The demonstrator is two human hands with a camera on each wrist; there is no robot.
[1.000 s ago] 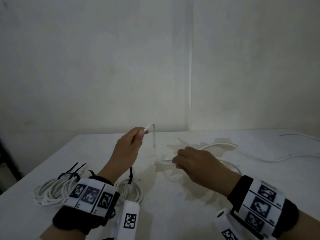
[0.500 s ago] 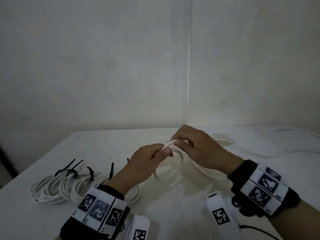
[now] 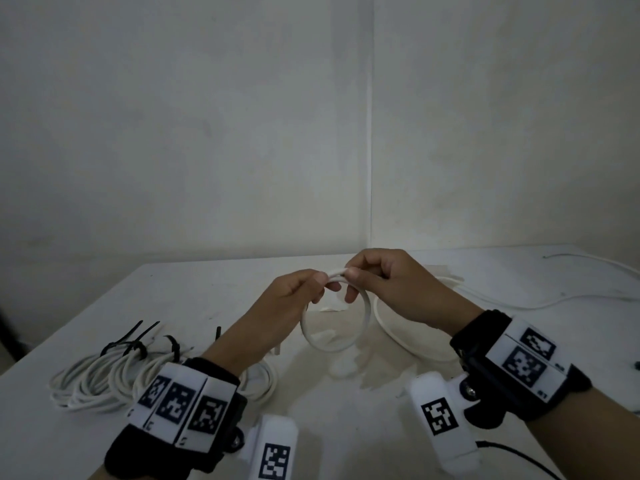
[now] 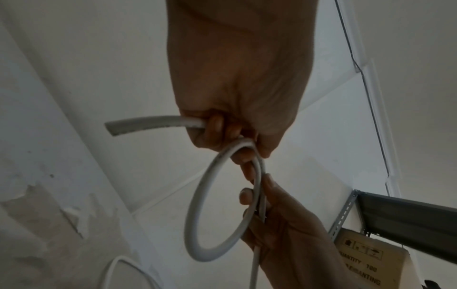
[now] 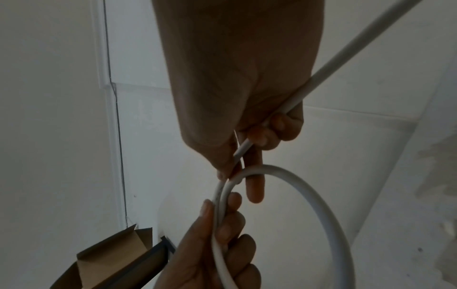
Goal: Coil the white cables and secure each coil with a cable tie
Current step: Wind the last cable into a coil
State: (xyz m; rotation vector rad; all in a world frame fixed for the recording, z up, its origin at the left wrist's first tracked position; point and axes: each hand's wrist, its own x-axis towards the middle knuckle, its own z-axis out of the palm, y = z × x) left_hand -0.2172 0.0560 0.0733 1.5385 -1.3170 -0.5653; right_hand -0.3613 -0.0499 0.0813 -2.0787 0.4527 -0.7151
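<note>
A loose white cable (image 3: pixel 331 344) forms one small loop above the white table (image 3: pixel 207 292). My left hand (image 3: pixel 320 282) and right hand (image 3: pixel 349 274) meet at the top of the loop, and each pinches the cable there. In the left wrist view the cable's cut end (image 4: pixel 148 125) sticks out of my left hand (image 4: pixel 235 140). In the right wrist view the cable (image 5: pixel 321 74) runs out past my right hand (image 5: pixel 237 156). Its tail (image 3: pixel 519 306) trails off to the right over the table. Several coiled white cables (image 3: pixel 100 379) bound with black cable ties (image 3: pixel 135 344) lie at the left.
Walls stand close behind the table, meeting in a corner. Another thin white cable (image 3: pixel 595 261) lies at the far right edge. A black cord (image 3: pixel 512 452) runs off my right wrist camera. A cardboard box (image 4: pixel 371 260) under a metal shelf (image 4: pixel 408 215) is off to one side.
A second ago my hands were apart, the left holding the cable end up. They have since come together and bent the cable into one loop, now lifted slightly higher.
</note>
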